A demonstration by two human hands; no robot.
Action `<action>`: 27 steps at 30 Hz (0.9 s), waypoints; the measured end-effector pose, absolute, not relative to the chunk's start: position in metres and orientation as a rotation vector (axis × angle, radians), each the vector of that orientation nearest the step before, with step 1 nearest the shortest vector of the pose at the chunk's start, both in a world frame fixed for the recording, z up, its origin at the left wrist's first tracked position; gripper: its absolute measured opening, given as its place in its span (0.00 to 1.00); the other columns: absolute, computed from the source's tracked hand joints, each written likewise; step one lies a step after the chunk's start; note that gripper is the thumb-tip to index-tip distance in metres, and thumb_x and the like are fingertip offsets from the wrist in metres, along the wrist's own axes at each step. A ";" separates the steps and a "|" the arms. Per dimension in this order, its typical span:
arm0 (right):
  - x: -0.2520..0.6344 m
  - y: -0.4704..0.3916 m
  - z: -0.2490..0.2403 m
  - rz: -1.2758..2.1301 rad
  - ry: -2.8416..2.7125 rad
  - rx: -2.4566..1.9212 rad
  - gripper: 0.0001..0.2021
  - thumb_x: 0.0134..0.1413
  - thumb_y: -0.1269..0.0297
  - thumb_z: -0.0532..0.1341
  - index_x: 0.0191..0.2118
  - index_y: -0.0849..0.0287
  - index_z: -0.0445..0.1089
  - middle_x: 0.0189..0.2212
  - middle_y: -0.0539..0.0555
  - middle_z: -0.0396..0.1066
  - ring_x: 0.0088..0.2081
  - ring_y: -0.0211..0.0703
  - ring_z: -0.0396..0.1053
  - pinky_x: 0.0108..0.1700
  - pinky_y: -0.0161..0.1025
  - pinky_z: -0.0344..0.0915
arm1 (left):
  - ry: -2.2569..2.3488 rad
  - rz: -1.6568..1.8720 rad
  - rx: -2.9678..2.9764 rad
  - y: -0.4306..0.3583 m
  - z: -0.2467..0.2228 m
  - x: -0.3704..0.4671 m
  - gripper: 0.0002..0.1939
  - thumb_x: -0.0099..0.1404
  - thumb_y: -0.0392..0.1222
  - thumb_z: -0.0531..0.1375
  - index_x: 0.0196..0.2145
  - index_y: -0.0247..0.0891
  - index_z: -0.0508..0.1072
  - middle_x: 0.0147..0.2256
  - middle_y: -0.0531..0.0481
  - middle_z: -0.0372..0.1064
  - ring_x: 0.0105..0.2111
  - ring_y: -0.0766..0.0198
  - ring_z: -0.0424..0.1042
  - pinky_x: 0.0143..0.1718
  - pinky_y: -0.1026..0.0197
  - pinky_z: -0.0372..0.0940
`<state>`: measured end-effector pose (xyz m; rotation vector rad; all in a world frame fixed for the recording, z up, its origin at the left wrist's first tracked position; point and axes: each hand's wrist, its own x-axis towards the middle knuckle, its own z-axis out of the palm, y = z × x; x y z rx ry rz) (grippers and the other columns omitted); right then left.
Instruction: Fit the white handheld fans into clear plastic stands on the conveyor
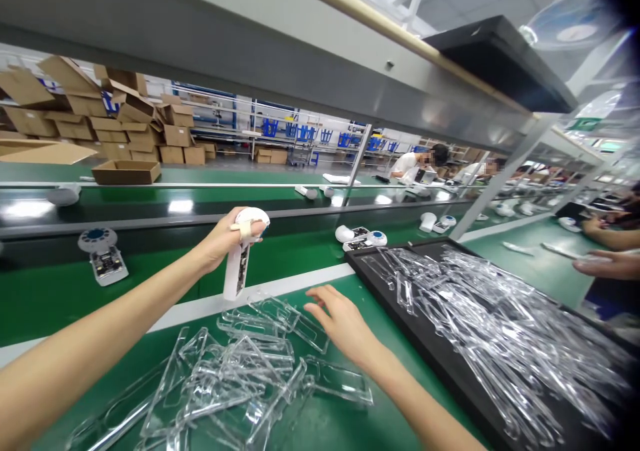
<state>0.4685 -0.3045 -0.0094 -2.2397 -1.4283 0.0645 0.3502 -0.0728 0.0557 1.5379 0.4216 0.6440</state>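
My left hand (231, 233) grips a white device (236, 271) by its round head, holding it upright above the green belt's near edge. The device's long body has an open side with a circuit board showing. A pale finger cot covers one fingertip. My right hand (343, 319) is open, fingers slightly curled and apart, above the right side of a loose pile of clear plastic covers (235, 377) on the green table. Nothing shows in it; I cannot tell whether it touches the nearest cover.
A black tray (390, 324) heaped with clear plastic pieces (480, 304) stands at right. Similar devices lie on the belt, one at left (104, 257) and some (361, 237) beyond the tray. A metal shelf (250, 44) hangs overhead. Another person's hands (600, 261) are at far right.
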 end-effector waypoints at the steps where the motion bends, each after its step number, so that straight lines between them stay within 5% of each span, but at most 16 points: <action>1: 0.467 -0.298 -0.009 0.110 -1.415 -2.277 0.08 0.62 0.65 0.56 0.43 0.57 0.71 0.40 0.55 0.74 0.41 0.44 0.72 0.44 0.42 0.67 | 0.422 0.639 1.526 -0.075 0.054 0.351 0.30 0.47 0.52 0.70 0.44 0.38 0.67 0.38 0.49 0.71 0.34 0.59 0.74 0.36 0.58 0.68; 6: 0.452 -0.243 -0.009 0.248 -1.471 -2.422 0.15 0.54 0.59 0.64 0.46 0.60 0.72 0.45 0.61 0.73 0.49 0.53 0.70 0.47 0.44 0.64 | 0.434 0.627 1.397 -0.075 0.049 0.357 0.27 0.48 0.52 0.69 0.42 0.38 0.68 0.35 0.51 0.72 0.33 0.60 0.74 0.34 0.61 0.68; 10: 0.445 -0.210 -0.017 0.383 -1.520 -2.408 0.15 0.43 0.65 0.70 0.40 0.61 0.75 0.35 0.59 0.77 0.43 0.55 0.73 0.41 0.42 0.64 | 0.367 0.610 1.197 -0.065 0.050 0.352 0.25 0.48 0.53 0.69 0.40 0.36 0.71 0.34 0.49 0.73 0.33 0.60 0.75 0.36 0.61 0.69; 14: 0.446 -0.216 -0.018 0.409 -1.534 -2.317 0.08 0.54 0.71 0.59 0.36 0.56 0.76 0.34 0.53 0.78 0.41 0.47 0.74 0.41 0.38 0.64 | 0.336 0.646 1.065 -0.054 0.053 0.342 0.24 0.48 0.51 0.69 0.40 0.34 0.73 0.35 0.44 0.75 0.35 0.58 0.75 0.37 0.58 0.71; 19: 0.457 -0.248 0.002 0.218 -1.354 -2.094 0.20 0.64 0.68 0.44 0.55 0.57 0.66 0.41 0.56 0.74 0.43 0.44 0.72 0.46 0.40 0.66 | 0.358 0.740 0.917 -0.054 0.059 0.336 0.20 0.50 0.47 0.68 0.39 0.36 0.72 0.35 0.45 0.76 0.34 0.56 0.76 0.36 0.54 0.73; 22: 0.454 -0.251 0.021 0.096 -1.226 -2.078 0.22 0.66 0.65 0.43 0.62 0.58 0.57 0.37 0.56 0.73 0.36 0.45 0.72 0.40 0.43 0.68 | 0.349 0.752 0.867 -0.069 0.063 0.343 0.18 0.51 0.46 0.67 0.39 0.36 0.72 0.35 0.46 0.75 0.34 0.56 0.75 0.36 0.52 0.73; 27: 0.424 -0.232 0.039 -0.186 -1.239 -2.237 0.25 0.65 0.61 0.48 0.65 0.63 0.55 0.46 0.64 0.67 0.48 0.57 0.68 0.47 0.51 0.67 | 0.280 0.779 0.804 -0.105 0.066 0.362 0.19 0.48 0.45 0.69 0.36 0.35 0.72 0.32 0.46 0.74 0.31 0.58 0.74 0.34 0.56 0.72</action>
